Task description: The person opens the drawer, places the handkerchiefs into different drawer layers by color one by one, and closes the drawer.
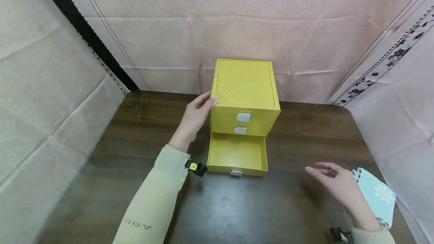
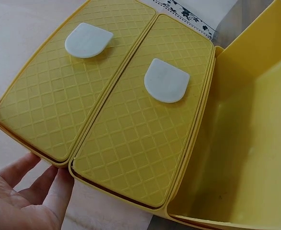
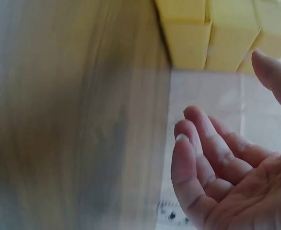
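Note:
A yellow drawer cabinet (image 1: 245,84) stands at the back of the wooden table, with white tabs on its drawer fronts. Its bottom drawer (image 1: 237,151) is pulled out, and bare yellow floor shows inside. The two drawers above, with textured fronts (image 2: 131,129) in the left wrist view, are closed. My left hand (image 1: 194,116) touches the cabinet's left side near the upper front corner, thumb by the top edge. Off to the right, my right hand (image 1: 335,183) hovers over the table, fingers loosely bent and nothing in them. A folded light-blue cloth (image 1: 376,195) with a white flower lies beyond it.
Dark wooden table (image 1: 149,183) surface spreads around the cabinet. Pale patterned cloth (image 1: 244,22) hangs behind it, and more cloth covers both sides. Wrist cameras are strapped to both of my wrists.

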Tool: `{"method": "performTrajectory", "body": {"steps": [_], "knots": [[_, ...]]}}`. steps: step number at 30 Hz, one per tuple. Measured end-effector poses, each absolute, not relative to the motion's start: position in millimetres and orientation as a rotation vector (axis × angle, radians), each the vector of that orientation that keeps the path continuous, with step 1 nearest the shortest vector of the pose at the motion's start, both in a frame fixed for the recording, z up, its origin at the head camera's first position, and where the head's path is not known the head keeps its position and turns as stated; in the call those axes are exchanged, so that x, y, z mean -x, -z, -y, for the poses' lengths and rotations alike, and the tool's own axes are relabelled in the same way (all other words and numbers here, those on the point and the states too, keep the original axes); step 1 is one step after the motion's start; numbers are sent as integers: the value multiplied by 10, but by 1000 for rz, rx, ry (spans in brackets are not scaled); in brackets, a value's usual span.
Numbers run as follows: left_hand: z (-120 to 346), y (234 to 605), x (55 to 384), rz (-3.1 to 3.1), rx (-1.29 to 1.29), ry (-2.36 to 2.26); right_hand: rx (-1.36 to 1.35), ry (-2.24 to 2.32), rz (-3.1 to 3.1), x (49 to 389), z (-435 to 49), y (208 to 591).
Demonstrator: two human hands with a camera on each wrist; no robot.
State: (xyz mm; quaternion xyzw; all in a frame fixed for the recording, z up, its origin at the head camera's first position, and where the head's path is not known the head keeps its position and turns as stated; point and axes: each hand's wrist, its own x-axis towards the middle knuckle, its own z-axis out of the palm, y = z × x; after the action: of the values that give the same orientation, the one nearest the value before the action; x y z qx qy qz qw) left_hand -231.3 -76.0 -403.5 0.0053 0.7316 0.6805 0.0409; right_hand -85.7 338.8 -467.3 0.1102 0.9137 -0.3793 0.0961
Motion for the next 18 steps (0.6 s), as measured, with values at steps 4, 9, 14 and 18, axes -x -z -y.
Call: {"method": "performTrajectory", "body": {"steps": [4,9,14,18], "knots": [[749,4023,2313,-2244,-7,-2069,-384,1060,-2773,848,-3607,4711],[737,4011,2315,-2238,-4,-2061,-483,1003,-2875,806,-3858,4734],[734,4009,2319,-2240,-3,-2060,-632,910,-2913,780,-4119,4746],[737,4009,2317,-2244,-3,-2065,-710,874,-2895,766,-4305,4786]]}}
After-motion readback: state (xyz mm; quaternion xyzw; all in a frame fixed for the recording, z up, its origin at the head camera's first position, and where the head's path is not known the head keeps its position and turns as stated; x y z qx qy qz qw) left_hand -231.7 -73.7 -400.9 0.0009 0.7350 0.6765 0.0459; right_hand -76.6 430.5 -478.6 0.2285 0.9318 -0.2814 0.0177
